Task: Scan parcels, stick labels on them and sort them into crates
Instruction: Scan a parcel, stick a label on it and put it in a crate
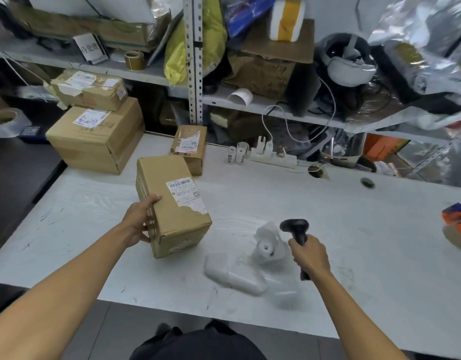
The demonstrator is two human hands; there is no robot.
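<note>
left hand (139, 219): gripping the parcel (172, 203) by its left side, fingers curling round the edge, thumb lying on top
parcel: sitting on the white surface (328, 209), left of centre, tilted, shipping label (185, 194) facing up, label's lower corner torn
right hand (311, 254): fingers wrapping tight round the handle of the black scanner (296, 232), head of the scanner pointing away toward the shelf side
in the way: white label printer (233, 272) lying just beside the right hand, roll of labels (268, 245) standing between parcel and scanner, both blurred
behind parcel: small box (189, 149) touching the parcel's far end; big box (97, 139) further left with a flatter box (90, 88) stacked on it
back edge: power strip (273, 158) with plugs and white cable, two small paper rolls (237, 152) beside it, cable hole (367, 182) to the right
right edge: tape dispenser (457, 224), orange and blue, partly cut off
left edge: tape roll (6, 122) sitting off the surface
shelf (151, 71): crowding the back, full of boxes, bags, a headset
open room: bare surface stretching right of the scanner and in front of the parcel along the near edge
</note>
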